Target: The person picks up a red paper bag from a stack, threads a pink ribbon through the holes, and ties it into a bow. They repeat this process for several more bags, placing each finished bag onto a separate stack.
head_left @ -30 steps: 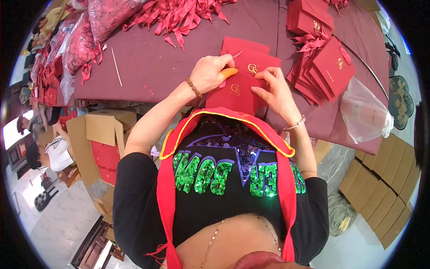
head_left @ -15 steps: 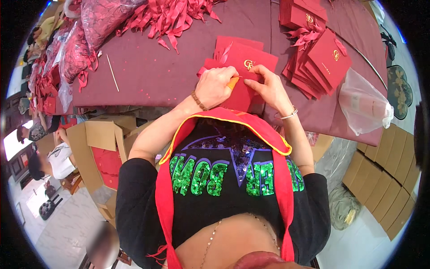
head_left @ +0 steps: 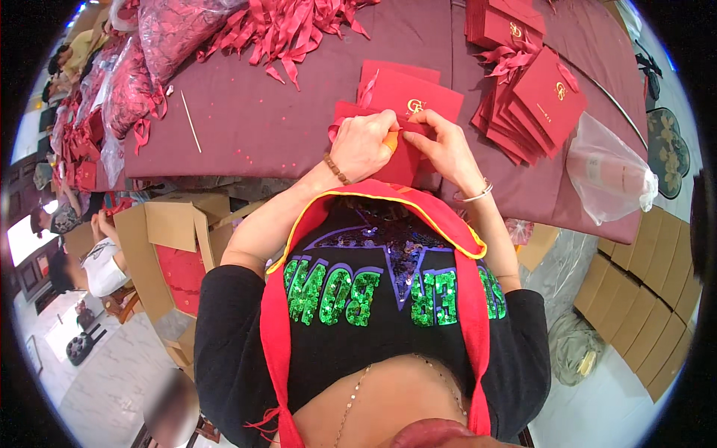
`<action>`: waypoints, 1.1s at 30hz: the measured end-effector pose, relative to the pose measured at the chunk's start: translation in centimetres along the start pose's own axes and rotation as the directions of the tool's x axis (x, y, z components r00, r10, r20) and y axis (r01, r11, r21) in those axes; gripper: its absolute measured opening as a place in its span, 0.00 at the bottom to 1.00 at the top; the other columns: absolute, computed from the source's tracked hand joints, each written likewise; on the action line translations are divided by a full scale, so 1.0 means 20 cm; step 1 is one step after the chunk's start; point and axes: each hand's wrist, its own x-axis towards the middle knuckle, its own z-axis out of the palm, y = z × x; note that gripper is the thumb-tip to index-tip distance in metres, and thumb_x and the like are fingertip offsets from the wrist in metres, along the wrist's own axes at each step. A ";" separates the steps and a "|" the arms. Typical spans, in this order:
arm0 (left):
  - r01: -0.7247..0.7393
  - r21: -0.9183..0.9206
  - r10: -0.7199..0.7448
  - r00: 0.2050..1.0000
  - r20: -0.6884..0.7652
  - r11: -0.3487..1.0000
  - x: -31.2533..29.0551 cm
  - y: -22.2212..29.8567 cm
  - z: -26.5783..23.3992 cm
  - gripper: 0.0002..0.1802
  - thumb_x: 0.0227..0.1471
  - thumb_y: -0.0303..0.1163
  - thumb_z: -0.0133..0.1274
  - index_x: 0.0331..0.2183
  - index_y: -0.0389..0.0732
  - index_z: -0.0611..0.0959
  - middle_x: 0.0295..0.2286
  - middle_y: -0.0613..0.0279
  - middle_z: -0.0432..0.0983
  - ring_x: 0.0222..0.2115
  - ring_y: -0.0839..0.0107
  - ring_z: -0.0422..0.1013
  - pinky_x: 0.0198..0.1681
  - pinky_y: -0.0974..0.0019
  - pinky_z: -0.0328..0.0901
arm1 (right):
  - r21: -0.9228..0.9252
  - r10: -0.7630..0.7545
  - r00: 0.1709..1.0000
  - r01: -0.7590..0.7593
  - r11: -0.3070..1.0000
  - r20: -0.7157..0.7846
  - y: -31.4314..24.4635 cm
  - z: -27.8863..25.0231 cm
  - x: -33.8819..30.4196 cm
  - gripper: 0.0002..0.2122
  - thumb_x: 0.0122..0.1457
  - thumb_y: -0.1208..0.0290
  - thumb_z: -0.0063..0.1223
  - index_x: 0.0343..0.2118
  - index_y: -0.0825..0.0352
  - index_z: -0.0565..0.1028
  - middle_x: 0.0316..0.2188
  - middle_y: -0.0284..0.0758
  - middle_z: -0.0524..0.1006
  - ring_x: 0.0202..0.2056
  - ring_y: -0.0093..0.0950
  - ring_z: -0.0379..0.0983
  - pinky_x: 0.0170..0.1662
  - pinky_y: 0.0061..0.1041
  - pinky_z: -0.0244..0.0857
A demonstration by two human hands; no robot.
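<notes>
Head cam, looking down: both hands are working on a red card envelope (head_left: 399, 153) at the near edge of the maroon table (head_left: 254, 127), dead centre. Compared with a second ago it's been pulled closer to the body and the hands have closed in over its top edge, so I'd guess they're now on a fiddly bit. Its long axis runs roughly 12 to 6, top edge toward 12.

Left hand (head_left: 364, 143) is curled, pinching an orange tool (head_left: 390, 140) against the envelope. Right hand (head_left: 448, 145) presses fingertips on the same edge.

More red envelopes (head_left: 407, 93) lie at 12, a fanned stack of finished ones (head_left: 534, 97) at 2, loose red ribbons (head_left: 291, 30) at 11, a thin stick (head_left: 191, 122) at 10, a clear plastic bag (head_left: 609, 175) at 3.
</notes>
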 end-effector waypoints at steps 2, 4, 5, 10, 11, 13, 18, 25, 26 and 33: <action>0.018 0.007 -0.018 1.000 0.009 1.000 0.00 0.01 0.00 0.05 0.42 0.26 0.49 0.26 0.37 0.72 0.21 0.49 0.73 0.23 0.49 0.71 0.24 0.50 0.62 | -0.021 0.003 1.000 -0.004 1.000 -0.017 0.00 0.01 0.00 0.10 0.51 0.72 0.55 0.36 0.69 0.72 0.21 0.27 0.72 0.21 0.14 0.64 0.24 0.17 0.60; 0.039 0.013 -0.039 0.999 0.015 0.999 0.00 0.02 0.00 0.05 0.42 0.26 0.49 0.26 0.37 0.72 0.21 0.49 0.73 0.23 0.49 0.71 0.24 0.50 0.62 | -0.037 0.007 1.000 -0.008 0.999 -0.028 -0.01 0.02 -0.01 0.09 0.51 0.73 0.55 0.35 0.69 0.72 0.21 0.27 0.72 0.21 0.14 0.64 0.24 0.17 0.60; 0.038 0.035 -0.038 0.999 -0.006 0.999 0.00 0.02 0.01 0.04 0.41 0.26 0.50 0.25 0.38 0.73 0.20 0.51 0.73 0.22 0.52 0.71 0.24 0.54 0.63 | -0.053 0.013 0.999 -0.015 0.998 -0.040 -0.02 0.02 -0.01 0.09 0.51 0.73 0.55 0.34 0.69 0.72 0.20 0.27 0.72 0.21 0.14 0.64 0.23 0.17 0.60; 0.164 -0.080 -0.163 0.986 0.024 0.983 0.00 0.05 0.02 0.08 0.42 0.24 0.52 0.29 0.39 0.73 0.17 0.56 0.73 0.18 0.65 0.72 0.22 0.64 0.64 | -0.025 0.027 0.999 -0.027 0.999 -0.025 -0.05 0.03 -0.03 0.10 0.48 0.72 0.55 0.34 0.68 0.73 0.28 0.40 0.75 0.28 0.32 0.73 0.33 0.27 0.65; 0.253 -0.207 -0.244 0.967 0.065 0.945 0.00 0.05 0.01 0.10 0.43 0.23 0.52 0.33 0.38 0.72 0.17 0.59 0.73 0.19 0.70 0.71 0.22 0.66 0.64 | -0.058 -0.041 0.998 0.038 0.998 -0.046 -0.05 0.03 -0.03 0.10 0.48 0.72 0.54 0.34 0.68 0.73 0.29 0.40 0.75 0.30 0.33 0.73 0.34 0.28 0.65; 0.389 -0.437 -0.325 0.921 0.216 0.811 0.01 0.05 -0.04 0.17 0.44 0.24 0.51 0.39 0.39 0.68 0.17 0.55 0.74 0.21 0.60 0.74 0.23 0.62 0.64 | -0.058 -0.044 0.998 0.041 0.997 -0.043 -0.04 0.02 -0.04 0.09 0.49 0.72 0.54 0.34 0.68 0.73 0.29 0.40 0.75 0.32 0.34 0.73 0.35 0.28 0.65; 0.335 -0.383 -0.253 0.935 0.249 0.861 -0.02 -0.01 -0.07 0.16 0.45 0.28 0.52 0.38 0.39 0.69 0.19 0.57 0.75 0.22 0.60 0.74 0.26 0.62 0.65 | -0.037 -0.063 0.998 0.063 0.997 -0.012 -0.04 0.03 -0.04 0.09 0.51 0.76 0.54 0.36 0.70 0.72 0.28 0.34 0.74 0.27 0.20 0.71 0.31 0.20 0.65; -0.121 0.393 0.094 0.992 0.088 0.911 -0.01 0.03 -0.17 0.12 0.43 0.38 0.56 0.32 0.45 0.78 0.24 0.63 0.73 0.27 0.61 0.69 0.31 0.62 0.62 | -0.071 -0.183 0.983 0.181 0.981 -0.015 -0.07 0.05 -0.04 0.08 0.50 0.74 0.52 0.35 0.67 0.74 0.30 0.40 0.74 0.34 0.37 0.72 0.37 0.29 0.65; -0.121 0.394 0.094 0.992 0.086 0.911 0.00 0.03 -0.21 0.12 0.43 0.38 0.56 0.32 0.45 0.78 0.24 0.63 0.73 0.27 0.61 0.69 0.31 0.62 0.62 | -0.080 -0.199 0.980 0.198 0.977 -0.013 -0.08 0.05 -0.04 0.08 0.51 0.74 0.52 0.35 0.67 0.74 0.30 0.40 0.73 0.34 0.37 0.72 0.37 0.29 0.65; 0.078 0.118 -0.128 0.847 0.517 0.990 0.18 -0.05 -0.30 0.17 0.45 0.43 0.48 0.31 0.42 0.83 0.25 0.55 0.78 0.29 0.58 0.74 0.35 0.58 0.65 | -0.126 -0.305 0.952 0.302 0.945 -0.003 -0.12 0.07 -0.06 0.08 0.51 0.75 0.51 0.35 0.66 0.75 0.30 0.39 0.73 0.34 0.37 0.72 0.37 0.30 0.65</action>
